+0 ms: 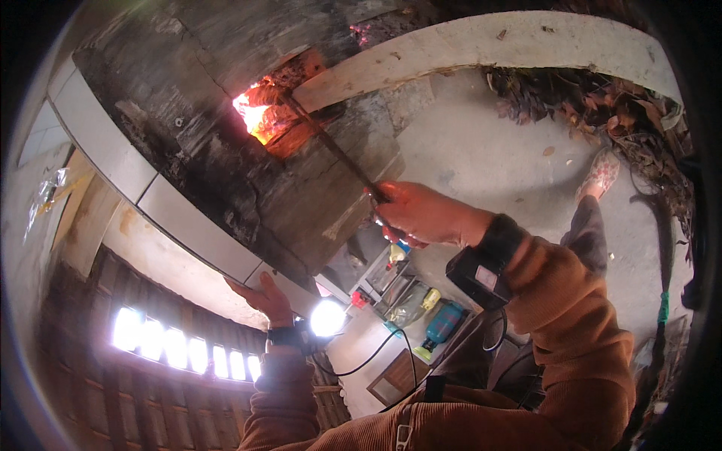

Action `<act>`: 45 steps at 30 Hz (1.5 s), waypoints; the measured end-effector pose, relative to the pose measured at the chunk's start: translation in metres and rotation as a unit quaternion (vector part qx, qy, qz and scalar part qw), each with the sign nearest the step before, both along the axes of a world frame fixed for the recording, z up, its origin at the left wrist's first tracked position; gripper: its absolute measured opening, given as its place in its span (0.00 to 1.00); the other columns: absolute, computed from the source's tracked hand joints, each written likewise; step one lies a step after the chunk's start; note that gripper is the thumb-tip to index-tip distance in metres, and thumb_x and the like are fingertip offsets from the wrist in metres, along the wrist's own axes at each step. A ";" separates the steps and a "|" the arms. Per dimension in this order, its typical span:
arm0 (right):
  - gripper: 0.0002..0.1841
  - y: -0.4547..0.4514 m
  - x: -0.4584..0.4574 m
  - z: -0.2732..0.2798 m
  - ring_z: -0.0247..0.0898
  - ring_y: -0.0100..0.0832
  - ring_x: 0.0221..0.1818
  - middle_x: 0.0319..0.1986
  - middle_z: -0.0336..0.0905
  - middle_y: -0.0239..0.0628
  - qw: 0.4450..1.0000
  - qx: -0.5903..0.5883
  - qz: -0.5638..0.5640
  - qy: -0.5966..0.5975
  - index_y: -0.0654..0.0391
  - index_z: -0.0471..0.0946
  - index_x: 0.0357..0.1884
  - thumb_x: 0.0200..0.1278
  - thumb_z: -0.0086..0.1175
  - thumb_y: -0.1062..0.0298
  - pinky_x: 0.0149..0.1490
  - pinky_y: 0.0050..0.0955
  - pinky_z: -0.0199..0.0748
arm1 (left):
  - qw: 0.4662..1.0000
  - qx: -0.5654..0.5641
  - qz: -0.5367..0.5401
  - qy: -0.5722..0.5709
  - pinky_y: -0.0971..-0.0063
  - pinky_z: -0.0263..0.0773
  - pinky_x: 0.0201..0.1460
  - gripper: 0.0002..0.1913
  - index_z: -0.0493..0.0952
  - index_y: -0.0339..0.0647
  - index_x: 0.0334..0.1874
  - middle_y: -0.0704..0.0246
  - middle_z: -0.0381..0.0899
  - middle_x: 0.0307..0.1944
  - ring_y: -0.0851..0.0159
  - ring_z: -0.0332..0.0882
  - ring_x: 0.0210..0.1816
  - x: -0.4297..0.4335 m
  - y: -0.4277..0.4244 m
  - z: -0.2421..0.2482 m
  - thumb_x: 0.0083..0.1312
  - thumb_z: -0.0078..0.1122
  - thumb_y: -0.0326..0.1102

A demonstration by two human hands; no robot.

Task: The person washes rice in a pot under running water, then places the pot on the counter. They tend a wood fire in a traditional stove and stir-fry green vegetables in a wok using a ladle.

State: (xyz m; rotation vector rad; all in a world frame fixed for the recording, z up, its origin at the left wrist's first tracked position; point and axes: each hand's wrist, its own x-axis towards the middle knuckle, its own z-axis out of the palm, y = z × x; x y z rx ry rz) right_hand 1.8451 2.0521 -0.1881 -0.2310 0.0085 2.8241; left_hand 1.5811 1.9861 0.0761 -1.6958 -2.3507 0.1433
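My right hand grips the near end of a thin dark fire poker. The poker's far end reaches the firebox opening of a soot-stained masonry stove, where flames and glowing fuel show. That tip is hard to make out against the glow. My left hand rests with its fingers on the white tiled edge of the stove and holds nothing. Beside the opening ends a long pale board, which curves across the top of the view.
Dry leaves lie heaped at the right, near my foot in a patterned shoe. A long tool handle with green binding stands by them. A shelf holds a blue-green bottle and bags. A black cable hangs near my body.
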 end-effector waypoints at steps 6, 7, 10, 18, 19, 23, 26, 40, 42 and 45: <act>0.10 -0.002 0.003 0.016 0.61 0.14 0.22 0.28 0.72 0.25 0.981 -0.154 -0.020 0.112 0.49 0.70 0.51 0.75 0.47 0.58 0.22 0.15 0.56 | 1.000 -0.007 -0.009 0.017 0.54 0.60 0.69 0.45 0.45 0.34 0.77 0.44 0.55 0.71 0.45 0.61 0.69 0.004 0.002 -0.001 0.68 0.58 0.50; 0.12 -0.001 0.000 0.020 0.62 0.14 0.23 0.28 0.72 0.25 0.987 -0.143 0.013 0.079 0.49 0.70 0.54 0.75 0.47 0.57 0.22 0.15 0.56 | 1.000 -0.008 -0.012 0.016 0.54 0.60 0.69 0.45 0.46 0.33 0.77 0.44 0.55 0.71 0.45 0.61 0.69 0.005 0.003 -0.001 0.68 0.58 0.50; 0.16 0.000 -0.005 0.037 0.63 0.14 0.23 0.28 0.72 0.26 0.988 -0.140 0.005 0.063 0.50 0.69 0.59 0.76 0.47 0.55 0.22 0.15 0.57 | 1.000 -0.004 0.012 -0.012 0.54 0.59 0.70 0.45 0.46 0.32 0.76 0.45 0.56 0.71 0.45 0.60 0.69 0.009 0.001 -0.001 0.68 0.58 0.51; 0.22 -0.003 0.001 0.030 0.59 0.15 0.20 0.26 0.72 0.27 0.984 -0.147 -0.012 0.095 0.53 0.66 0.63 0.76 0.44 0.52 0.22 0.16 0.56 | 1.000 0.000 -0.017 0.016 0.53 0.59 0.70 0.46 0.47 0.35 0.77 0.46 0.56 0.71 0.45 0.60 0.69 0.003 0.001 -0.002 0.67 0.57 0.57; 0.22 -0.003 0.003 0.029 0.58 0.15 0.19 0.26 0.72 0.28 0.985 -0.148 0.001 0.091 0.53 0.66 0.64 0.76 0.44 0.52 0.22 0.16 0.56 | 1.000 0.002 -0.019 0.008 0.53 0.59 0.70 0.46 0.48 0.36 0.77 0.46 0.56 0.71 0.46 0.60 0.70 0.002 0.001 -0.002 0.67 0.57 0.58; 0.22 -0.004 0.009 0.031 0.57 0.15 0.19 0.26 0.72 0.27 0.989 -0.129 0.011 0.066 0.53 0.67 0.63 0.74 0.45 0.53 0.22 0.17 0.56 | 1.000 -0.006 -0.025 0.011 0.52 0.60 0.70 0.46 0.47 0.36 0.77 0.47 0.57 0.71 0.46 0.61 0.70 0.002 0.002 -0.002 0.67 0.57 0.58; 0.22 -0.005 0.012 0.032 0.57 0.14 0.20 0.26 0.71 0.26 0.990 -0.126 0.026 0.060 0.52 0.67 0.63 0.73 0.48 0.54 0.22 0.16 0.56 | 1.000 -0.007 -0.014 0.014 0.53 0.61 0.69 0.46 0.47 0.36 0.77 0.46 0.57 0.71 0.46 0.61 0.69 0.004 0.002 -0.002 0.67 0.57 0.57; 0.38 -0.070 0.040 0.033 0.73 0.34 0.28 0.28 0.78 0.39 0.977 0.196 -0.016 -0.087 0.60 0.59 0.70 0.60 0.62 0.60 0.35 0.34 0.73 | 1.000 -0.002 -0.006 0.008 0.54 0.61 0.69 0.45 0.47 0.37 0.77 0.48 0.57 0.71 0.47 0.62 0.69 0.004 0.002 -0.002 0.67 0.58 0.56; 0.37 -0.075 0.044 0.031 0.74 0.36 0.27 0.27 0.78 0.43 0.965 0.228 -0.023 -0.129 0.61 0.60 0.69 0.60 0.61 0.61 0.35 0.34 0.73 | 1.000 -0.002 -0.014 0.000 0.54 0.61 0.70 0.46 0.46 0.38 0.77 0.48 0.57 0.72 0.46 0.61 0.69 0.004 0.002 -0.002 0.67 0.59 0.55; 0.37 -0.076 0.048 0.028 0.75 0.39 0.27 0.26 0.78 0.46 0.941 0.288 -0.040 -0.175 0.62 0.60 0.69 0.59 0.60 0.61 0.34 0.35 0.73 | 1.000 0.004 0.005 -0.019 0.55 0.61 0.70 0.45 0.46 0.38 0.77 0.48 0.56 0.72 0.47 0.60 0.70 0.004 0.002 -0.002 0.67 0.59 0.53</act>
